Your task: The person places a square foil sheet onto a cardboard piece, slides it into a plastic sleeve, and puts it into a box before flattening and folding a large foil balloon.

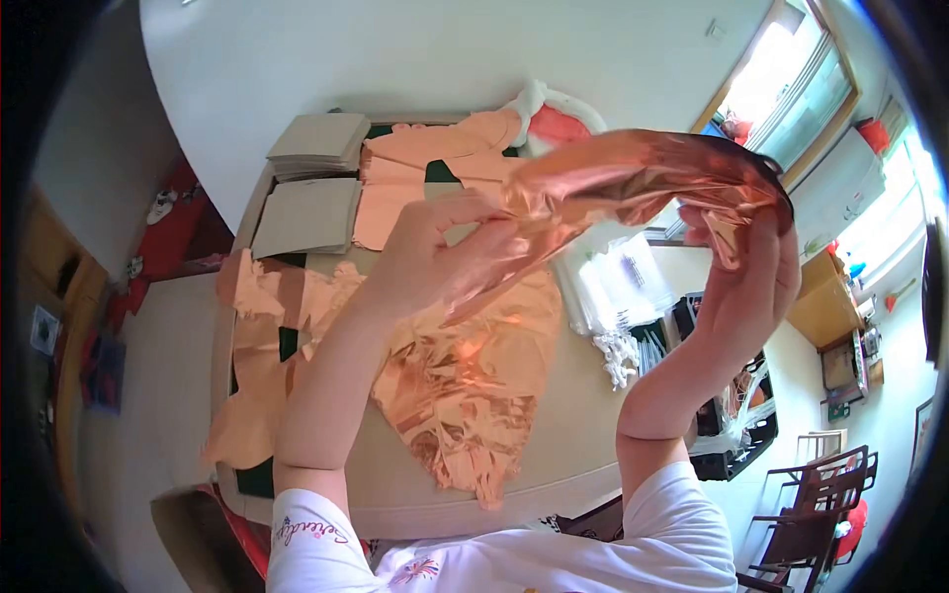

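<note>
Above the table [581, 410], a copper-coloured foil piece [643, 170] is being held up between the left hand [430, 247], fingertips closed in a pinch, and the right hand [753, 277], partly curled round its other end, apparently for spreading, which calls next for even tension.

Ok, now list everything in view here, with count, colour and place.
Held foil: one, copper, between both hands
Spread foil: one, copper, mid-table
Flat foils: several, peach, table's left and far side
Card stacks: two, grey, far left of table
Clear bags: pile, count unclear, table's right
String: one bundle, white, below bags
Crate: one, black, right of table
Table: one, beige, centre
Chairs: at least two, dark, lower right
Left hand: one, bare, on foil
Right hand: one, bare, on foil
</note>
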Available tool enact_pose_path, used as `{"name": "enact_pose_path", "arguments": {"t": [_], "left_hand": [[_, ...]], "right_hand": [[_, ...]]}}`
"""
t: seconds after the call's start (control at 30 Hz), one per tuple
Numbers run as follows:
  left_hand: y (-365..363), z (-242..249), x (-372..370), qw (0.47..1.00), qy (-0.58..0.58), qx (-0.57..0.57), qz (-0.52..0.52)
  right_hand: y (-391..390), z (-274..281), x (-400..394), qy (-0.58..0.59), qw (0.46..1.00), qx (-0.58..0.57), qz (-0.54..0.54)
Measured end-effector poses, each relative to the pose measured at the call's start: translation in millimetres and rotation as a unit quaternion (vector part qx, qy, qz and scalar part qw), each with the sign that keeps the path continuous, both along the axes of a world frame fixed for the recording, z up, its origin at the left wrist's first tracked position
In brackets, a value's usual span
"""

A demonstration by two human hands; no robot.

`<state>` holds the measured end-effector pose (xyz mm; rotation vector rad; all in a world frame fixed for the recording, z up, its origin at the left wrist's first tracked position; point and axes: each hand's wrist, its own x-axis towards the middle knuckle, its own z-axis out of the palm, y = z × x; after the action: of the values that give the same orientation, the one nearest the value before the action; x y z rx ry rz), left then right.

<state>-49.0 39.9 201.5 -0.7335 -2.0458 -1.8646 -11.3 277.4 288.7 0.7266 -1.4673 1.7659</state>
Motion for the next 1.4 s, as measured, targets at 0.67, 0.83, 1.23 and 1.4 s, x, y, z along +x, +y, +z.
{"name": "enact_pose_path", "arguments": {"t": [0.67,0.83,1.23,1.4], "left_hand": [[-27.3,5.5,124.2,0.994,-0.020,0.096,0.047],[-21.8,29.2,149.2,0.995,-0.016,0.083,0.048],[-20.3,22.6,136.7,0.999,0.039,0.007,0.004],[-24.8,46.3,142.6,0.997,-0.046,-0.053,-0.017]], "right_hand": [[-3.8,57.2,63.2,-0.019,0.989,0.138,-0.045],[-17.9,64.4,81.3,-0.031,0.988,0.138,-0.067],[-29.8,74.5,105.1,-0.034,0.979,0.193,-0.063],[-38.0,73.1,103.8,-0.031,0.983,0.175,-0.054]]}}
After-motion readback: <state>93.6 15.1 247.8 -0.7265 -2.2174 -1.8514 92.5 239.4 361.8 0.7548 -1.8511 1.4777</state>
